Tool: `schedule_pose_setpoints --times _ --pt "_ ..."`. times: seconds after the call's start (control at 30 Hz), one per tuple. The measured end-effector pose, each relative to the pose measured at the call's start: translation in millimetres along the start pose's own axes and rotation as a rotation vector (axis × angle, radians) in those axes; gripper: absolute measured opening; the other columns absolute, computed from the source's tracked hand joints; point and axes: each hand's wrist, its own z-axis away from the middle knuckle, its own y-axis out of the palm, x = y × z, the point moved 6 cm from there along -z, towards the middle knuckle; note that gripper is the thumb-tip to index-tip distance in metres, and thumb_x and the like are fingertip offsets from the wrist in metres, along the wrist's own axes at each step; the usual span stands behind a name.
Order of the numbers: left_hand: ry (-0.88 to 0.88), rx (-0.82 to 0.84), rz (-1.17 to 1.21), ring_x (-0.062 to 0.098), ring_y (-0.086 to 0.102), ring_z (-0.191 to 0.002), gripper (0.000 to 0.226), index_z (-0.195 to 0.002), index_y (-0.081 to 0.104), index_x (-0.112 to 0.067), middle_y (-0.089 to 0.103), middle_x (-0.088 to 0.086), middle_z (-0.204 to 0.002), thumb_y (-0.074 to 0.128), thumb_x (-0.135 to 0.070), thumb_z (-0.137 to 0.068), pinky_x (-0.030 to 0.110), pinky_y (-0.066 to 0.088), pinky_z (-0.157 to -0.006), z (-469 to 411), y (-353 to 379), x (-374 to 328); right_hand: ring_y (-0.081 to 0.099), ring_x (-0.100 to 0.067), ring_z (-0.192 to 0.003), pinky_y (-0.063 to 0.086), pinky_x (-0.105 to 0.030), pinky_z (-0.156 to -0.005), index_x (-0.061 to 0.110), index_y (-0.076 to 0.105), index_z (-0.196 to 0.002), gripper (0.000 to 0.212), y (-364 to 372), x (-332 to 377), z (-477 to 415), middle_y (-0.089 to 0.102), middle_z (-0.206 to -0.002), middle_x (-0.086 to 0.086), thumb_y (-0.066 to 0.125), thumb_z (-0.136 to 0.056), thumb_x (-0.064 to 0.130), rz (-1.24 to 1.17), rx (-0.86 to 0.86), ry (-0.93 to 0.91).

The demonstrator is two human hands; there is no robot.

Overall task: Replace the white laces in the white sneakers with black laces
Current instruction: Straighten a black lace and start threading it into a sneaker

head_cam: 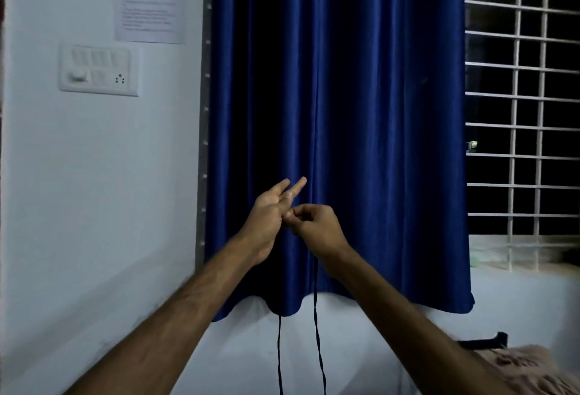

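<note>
Against a blue curtain [345, 112], the right hand [317, 225] curled its fingertips in a pinch on the black lace [317, 332], touching the left hand [266, 209]. That hand had two fingers straight, and its grip could not be told. No sneaker showed, so threading probably remained ahead. The lace hung thin and limp in two strands. The curtain fell in glossy folds beside a rigid window grille [521, 112].
</note>
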Motion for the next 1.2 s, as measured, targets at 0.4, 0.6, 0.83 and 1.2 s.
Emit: schedule_pose_setpoints --times 0.4,0.6,0.83,1.2 --pt "-0.073 -0.233 -0.069 0.010 0.068 -0.101 0.017 -0.103 0.074 -0.014 0.075 -0.006 -0.101 0.060 -0.020 -0.095 0.031 0.054 -0.091 11 -15 30 0.070 -0.009 -0.077 0.059 -0.025 -0.071 0.012 0.074 -0.092 0.016 -12 -13 0 0.074 -0.082 0.001 0.065 -0.092 0.025 0.182 -0.121 -0.075" --pt "-0.112 -0.389 -0.074 0.011 0.063 -0.089 0.016 -0.098 0.068 -0.018 0.069 -0.004 -0.094 0.053 -0.019 -0.100 0.023 0.048 -0.074 25 -28 56 0.064 -0.002 -0.068 0.054 -0.024 -0.074 0.009 0.077 -0.091 0.015 -11 -44 22 0.074 -0.079 -0.002 0.067 -0.090 0.020 0.264 -0.113 -0.008" --pt "-0.346 -0.434 0.089 0.017 0.065 -0.068 0.016 -0.096 0.063 -0.016 0.068 0.001 -0.086 0.049 -0.018 -0.102 0.034 0.058 -0.063 62 -53 124 0.059 -0.004 -0.054 0.048 -0.016 -0.051 0.001 0.062 -0.119 0.027 -36 -117 61 0.070 -0.081 -0.012 0.050 -0.095 -0.005 0.018 -0.062 0.332" --pt "-0.310 -0.145 -0.440 -0.001 0.046 -0.044 0.018 -0.085 0.066 -0.009 0.058 0.000 -0.063 0.053 -0.006 -0.096 0.015 0.034 -0.045 92 -25 177 0.066 -0.010 -0.072 0.052 -0.018 -0.067 0.015 0.077 -0.099 0.027 -8 -183 85 0.074 -0.093 -0.005 0.056 -0.085 0.005 0.820 0.473 0.397"
